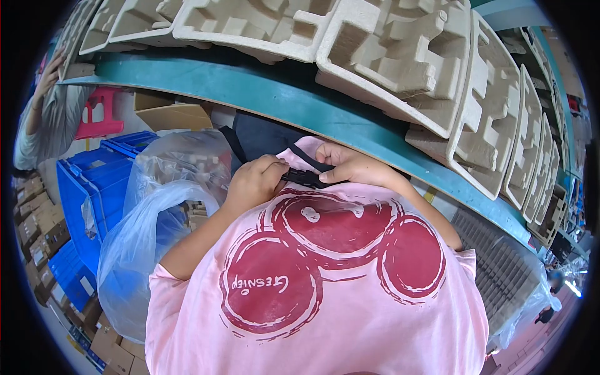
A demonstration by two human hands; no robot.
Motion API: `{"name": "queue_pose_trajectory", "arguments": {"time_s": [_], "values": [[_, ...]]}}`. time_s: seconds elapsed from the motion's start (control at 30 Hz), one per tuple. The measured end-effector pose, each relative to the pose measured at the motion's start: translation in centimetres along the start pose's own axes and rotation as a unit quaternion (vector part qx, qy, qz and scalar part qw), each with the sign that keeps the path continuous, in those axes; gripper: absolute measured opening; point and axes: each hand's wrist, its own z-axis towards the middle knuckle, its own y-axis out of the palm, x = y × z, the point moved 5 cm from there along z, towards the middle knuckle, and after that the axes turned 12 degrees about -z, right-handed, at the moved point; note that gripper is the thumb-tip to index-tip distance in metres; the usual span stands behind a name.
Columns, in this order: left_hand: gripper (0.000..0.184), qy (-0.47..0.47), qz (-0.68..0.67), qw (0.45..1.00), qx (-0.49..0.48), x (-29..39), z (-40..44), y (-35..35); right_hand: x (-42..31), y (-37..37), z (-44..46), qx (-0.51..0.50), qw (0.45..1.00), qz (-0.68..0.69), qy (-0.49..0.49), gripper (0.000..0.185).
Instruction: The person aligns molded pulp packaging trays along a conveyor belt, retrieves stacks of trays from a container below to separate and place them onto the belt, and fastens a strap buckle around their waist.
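Note:
At waist height, against the pink shirt [350,300], a black buckle [305,178] on a black strap [312,161] sits between both hands. My left hand [256,180] is closed on the buckle's left end, its fingers curled in. From the other side my right hand [347,165] grips the right end, thumb pressed on top and fingers bent behind. One length of strap runs up and left past my left hand. Parts of the buckle are covered by the fingers.
Moulded pulp trays [400,56] line the green bench [250,87] before me. Blue crates [94,181] and a clear plastic bag [156,219] stand at left, near a red stool [100,112] and another person's sleeve [37,134]. Cardboard boxes [44,231] lie beyond. Stacked trays [500,269] stand at right.

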Motion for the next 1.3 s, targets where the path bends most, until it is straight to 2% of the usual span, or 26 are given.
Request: {"name": "queue_pose_trajectory", "arguments": {"time_s": [0.13, 0.3, 0.43, 0.5, 0.67, 0.7, 0.77, 0.83, 0.87, 0.93, 1.0, 1.03, 1.1, 1.17, 1.2, 1.23, 1.27, 1.3], "values": [[0.026, 0.014, 0.03, 0.999, -0.012, 0.1, 0.1, 0.3, 0.5, 0.0, 0.1, 0.001, 0.999, 0.043, 0.0, 0.016], [0.023, -0.017, 0.017, 0.999, -0.042, -0.3, 0.4, 0.5, -0.3, 0.0, 0.1, -0.01, 0.996, 0.09, 0.016, 0.017], [0.021, 0.029, -0.009, 0.998, -0.058, -0.4, 0.2, 1.7, -0.3, 0.2, 0.3, 0.002, 0.998, 0.058, 0.038, 0.018], [0.018, 0.048, -0.067, 0.995, -0.047, 0.1, 0.9, 1.1, 0.2, 0.7, 0.6, -0.027, 0.991, 0.126, 0.026, 0.023], [0.017, 0.054, -0.058, 0.993, -0.089, -1.1, 0.4, 2.0, 0.5, 0.8, 1.1, -0.02, 1.0, 0.017, -0.016, 0.02], [0.019, -0.009, -0.117, 0.981, -0.155, -1.3, 0.6, 1.7, 0.5, 0.8, 1.2, -0.019, 1.0, -0.008, -0.024, 0.02], [0.026, 0.005, -0.225, 0.959, -0.171, -0.9, 1.4, 1.2, 0.4, 0.8, 1.3, -0.018, 0.997, -0.058, -0.04, 0.018], [0.037, -0.023, -0.324, 0.906, -0.271, -2.2, 1.8, 1.4, 0.3, 0.9, 1.3, -0.02, 0.993, -0.105, -0.051, 0.017], [0.037, -0.013, -0.311, 0.911, -0.269, -2.1, 1.7, 1.0, 0.2, 0.9, 1.3, -0.022, 0.99, -0.127, -0.055, 0.017], [0.039, -0.127, -0.386, 0.86, -0.308, -2.6, 0.7, 0.9, -3.6, 1.4, -1.3, -0.027, 0.979, -0.191, 0.066, 0.017], [0.038, 0.052, -0.38, 0.895, -0.229, -1.9, 1.9, 0.0, -3.8, 1.0, -2.4, 0.062, 0.95, -0.302, -0.056, 0.025], [0.038, 0.061, -0.362, 0.902, -0.228, -1.3, 2.9, -1.4, -3.0, 0.5, -3.0, 0.09, 0.926, -0.356, -0.083, 0.041], [0.033, 0.052, -0.146, 0.953, -0.26, 0.6, 4.0, -4.5, 1.4, -0.7, -3.3, 0.047, 0.93, -0.343, -0.122, 0.05], [0.028, -0.011, -0.258, 0.927, -0.273, 2.4, 5.2, -8.3, -0.9, -1.1, -6.5, 0.054, 0.937, -0.32, -0.126, 0.051], [0.028, -0.005, -0.25, 0.931, -0.267, 2.8, 5.8, -10.0, -2.9, -0.5, -9.1, 0.052, 0.949, -0.289, -0.116, 0.052], [0.026, 0.066, -0.211, 0.965, -0.144, 3.4, 6.8, -12.6, -4.8, 0.0, -11.7, 0.049, 0.959, -0.26, -0.104, 0.054], [0.023, 0.134, -0.171, 0.976, -0.017, 4.1, 7.6, -14.9, -5.9, 0.2, -13.8, 0.043, 0.968, -0.23, -0.089, 0.055], [0.023, 0.132, -0.08, 0.987, 0.056, 4.5, 8.8, -16.5, -6.5, 0.0, -15.3, 0.057, 0.963, -0.248, -0.084, 0.053]]}}
